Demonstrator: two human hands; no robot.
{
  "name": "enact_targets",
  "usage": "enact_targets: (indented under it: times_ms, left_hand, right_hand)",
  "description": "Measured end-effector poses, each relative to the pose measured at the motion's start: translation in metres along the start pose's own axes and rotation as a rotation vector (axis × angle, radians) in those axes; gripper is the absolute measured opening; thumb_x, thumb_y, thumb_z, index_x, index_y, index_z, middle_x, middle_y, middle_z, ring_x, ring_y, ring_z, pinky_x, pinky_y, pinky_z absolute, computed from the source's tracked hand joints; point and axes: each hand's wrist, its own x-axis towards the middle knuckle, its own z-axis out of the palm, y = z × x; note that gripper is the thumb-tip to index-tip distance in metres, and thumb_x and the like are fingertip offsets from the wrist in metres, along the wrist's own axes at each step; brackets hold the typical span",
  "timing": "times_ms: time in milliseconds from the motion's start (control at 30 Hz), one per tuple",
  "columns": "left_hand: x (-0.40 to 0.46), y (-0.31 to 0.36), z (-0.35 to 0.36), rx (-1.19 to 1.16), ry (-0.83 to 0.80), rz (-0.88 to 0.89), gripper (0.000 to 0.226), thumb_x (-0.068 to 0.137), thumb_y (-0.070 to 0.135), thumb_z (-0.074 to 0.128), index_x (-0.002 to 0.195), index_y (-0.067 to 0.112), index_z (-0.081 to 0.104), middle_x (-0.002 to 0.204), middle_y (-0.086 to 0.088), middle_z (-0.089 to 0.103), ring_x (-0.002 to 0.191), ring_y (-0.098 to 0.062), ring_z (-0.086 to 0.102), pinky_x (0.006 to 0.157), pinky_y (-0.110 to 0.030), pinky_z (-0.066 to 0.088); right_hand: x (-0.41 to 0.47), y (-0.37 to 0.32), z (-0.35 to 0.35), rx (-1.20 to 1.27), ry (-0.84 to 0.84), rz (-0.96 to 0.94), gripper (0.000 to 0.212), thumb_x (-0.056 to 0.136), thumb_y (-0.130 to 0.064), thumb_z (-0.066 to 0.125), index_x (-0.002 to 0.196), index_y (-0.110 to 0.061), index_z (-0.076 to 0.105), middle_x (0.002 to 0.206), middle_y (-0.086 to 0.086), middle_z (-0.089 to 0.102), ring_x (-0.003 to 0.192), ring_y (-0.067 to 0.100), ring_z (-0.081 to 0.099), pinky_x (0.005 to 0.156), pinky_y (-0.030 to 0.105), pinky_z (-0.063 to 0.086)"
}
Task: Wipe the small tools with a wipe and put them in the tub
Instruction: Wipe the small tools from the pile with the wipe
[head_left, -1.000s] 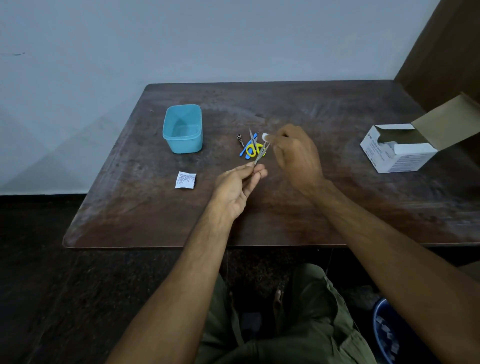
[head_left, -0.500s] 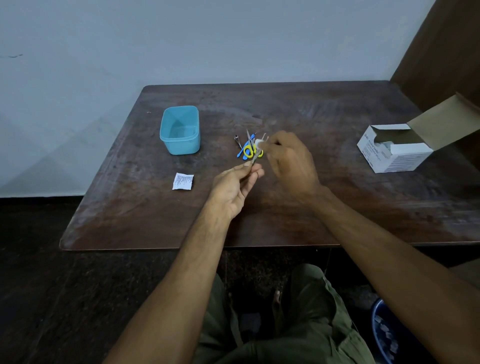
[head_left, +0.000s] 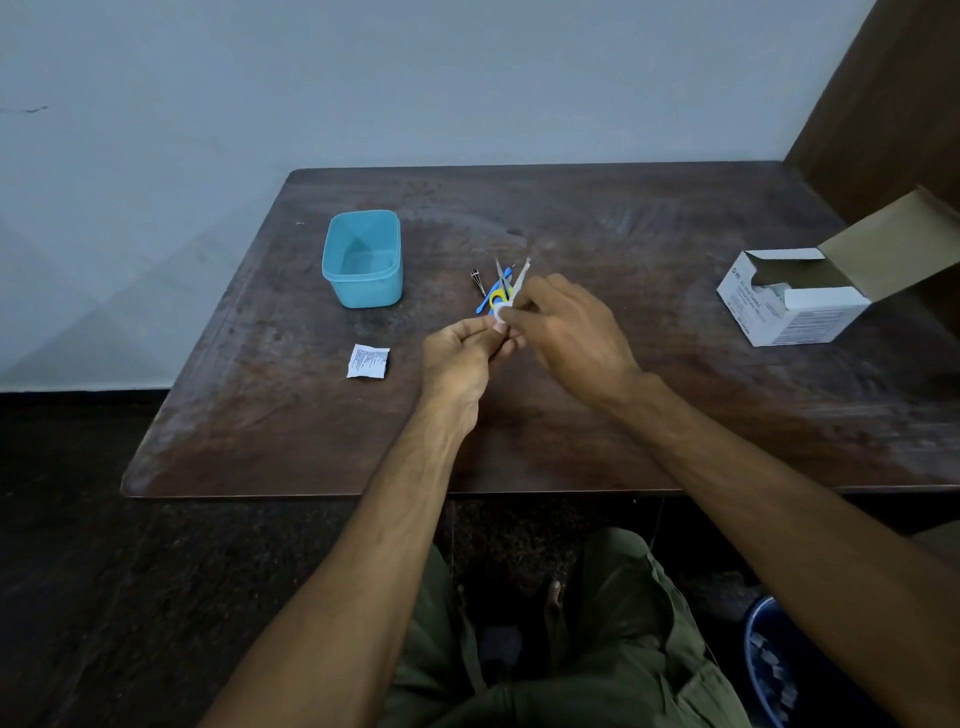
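Both forearms reached forward over the near edge of the table (head_left: 675, 415), and the hands met above its middle. The left hand (head_left: 460, 358) was turned palm inward with its fingers curled, pinching the lower end of a thin metal tool, seemingly tweezers (head_left: 521, 280), which slanted up and away from it. The right hand (head_left: 569, 332) came in from the right, knuckles up, its fingertips closed on a small white wipe (head_left: 501, 312) pressed against the tool just above the left hand's grip. Most of the wipe and the tool's lower end were covered by fingers. Behind the hands the other small tools lay together: scissors (head_left: 500, 291) with yellow and blue handles, and a dark little piece (head_left: 475, 278) too small to identify. The blue tub (head_left: 363, 291) stood well to the left of them. A torn white sachet (head_left: 368, 361) lay near the left hand, its print unreadable. The open white box (head_left: 789, 306) at right was cut off by the frame's edge; its side seemed to read "BD Alcohol Swabs".
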Motion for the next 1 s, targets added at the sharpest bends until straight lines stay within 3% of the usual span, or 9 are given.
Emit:
enact_targets:
  times_ms: [67, 167, 300, 433, 567, 733, 867, 933, 1000]
  left_hand:
    - [-0.001, -0.001, -0.002, 0.013, -0.021, -0.007, 0.009, 0.091, -0.005, 0.056, 0.089, 0.0, 0.064, 0.069, -0.004, 0.072, 0.064, -0.01, 0.07, 0.063, -0.014, 0.055]
    - [-0.001, -0.002, -0.001, 0.041, -0.05, -0.015, 0.011, 0.092, -0.004, 0.054, 0.097, -0.001, 0.063, 0.085, -0.01, 0.072, 0.072, -0.013, 0.071, 0.066, -0.015, 0.055]
    - [0.003, 0.001, 0.001, 0.059, -0.01, 0.015, 0.012, 0.09, -0.007, 0.054, 0.092, -0.003, 0.065, 0.076, -0.007, 0.071, 0.065, -0.009, 0.068, 0.069, -0.016, 0.057]
    - [0.001, -0.002, -0.002, 0.095, 0.0, 0.014, 0.015, 0.09, -0.008, 0.055, 0.088, 0.0, 0.068, 0.075, -0.005, 0.07, 0.066, -0.007, 0.067, 0.074, -0.018, 0.056]
    - [-0.006, 0.0, 0.0, 0.063, -0.013, -0.02, 0.012, 0.091, -0.006, 0.054, 0.088, 0.001, 0.064, 0.076, -0.007, 0.071, 0.065, -0.01, 0.069, 0.067, -0.016, 0.057]
    - [-0.008, 0.003, 0.002, 0.08, -0.016, -0.021, 0.014, 0.091, -0.006, 0.055, 0.084, 0.004, 0.062, 0.08, -0.012, 0.071, 0.066, -0.013, 0.07, 0.067, -0.016, 0.057]
    - [-0.004, 0.002, -0.002, 0.052, 0.017, -0.03, 0.009, 0.09, -0.006, 0.056, 0.089, -0.001, 0.064, 0.072, -0.009, 0.072, 0.065, -0.014, 0.07, 0.067, -0.018, 0.057]
    - [-0.004, 0.001, -0.003, 0.06, 0.014, -0.044, 0.009, 0.09, -0.005, 0.056, 0.09, 0.0, 0.064, 0.073, -0.009, 0.073, 0.066, -0.015, 0.071, 0.066, -0.018, 0.057]
    - [-0.006, 0.0, -0.003, 0.045, 0.007, -0.073, 0.01, 0.09, -0.005, 0.056, 0.088, 0.001, 0.064, 0.074, -0.01, 0.073, 0.067, -0.016, 0.072, 0.067, -0.018, 0.058]
  right_hand:
    - [0.003, 0.007, 0.001, -0.027, 0.007, 0.005, 0.02, 0.077, -0.018, 0.062, 0.093, -0.013, 0.073, 0.086, 0.004, 0.063, 0.077, 0.027, 0.057, 0.059, 0.029, 0.042]
    - [0.011, 0.017, 0.0, -0.005, 0.015, 0.142, 0.029, 0.067, -0.01, 0.078, 0.095, -0.012, 0.073, 0.084, 0.006, 0.063, 0.076, 0.03, 0.058, 0.057, 0.027, 0.039]
    - [0.007, 0.005, 0.002, 0.05, -0.027, 0.037, 0.023, 0.072, 0.003, 0.071, 0.092, -0.009, 0.073, 0.085, 0.01, 0.062, 0.077, 0.03, 0.056, 0.061, 0.028, 0.037]
    - [0.0, 0.001, 0.003, 0.016, -0.023, -0.031, 0.02, 0.073, -0.008, 0.077, 0.092, -0.012, 0.073, 0.082, 0.005, 0.061, 0.073, 0.027, 0.055, 0.056, 0.025, 0.034]
    - [0.011, 0.011, 0.002, 0.029, -0.058, 0.07, 0.027, 0.068, -0.007, 0.076, 0.095, -0.009, 0.073, 0.085, 0.01, 0.062, 0.076, 0.032, 0.058, 0.056, 0.026, 0.035]
    - [0.024, 0.023, 0.001, 0.078, 0.016, 0.227, 0.032, 0.086, -0.018, 0.047, 0.103, -0.007, 0.071, 0.087, 0.014, 0.061, 0.082, 0.036, 0.055, 0.055, 0.037, 0.046]
    - [0.006, 0.01, 0.004, 0.037, -0.002, 0.017, 0.024, 0.072, -0.015, 0.068, 0.095, -0.01, 0.072, 0.084, 0.008, 0.061, 0.074, 0.03, 0.055, 0.054, 0.026, 0.038]
    - [0.007, 0.014, 0.009, 0.048, 0.024, 0.064, 0.022, 0.075, -0.015, 0.064, 0.095, -0.011, 0.073, 0.083, 0.008, 0.061, 0.073, 0.03, 0.055, 0.054, 0.026, 0.039]
    - [0.016, 0.022, 0.011, 0.123, 0.105, 0.205, 0.02, 0.081, -0.008, 0.062, 0.098, -0.009, 0.074, 0.081, 0.013, 0.061, 0.073, 0.034, 0.056, 0.055, 0.034, 0.045]
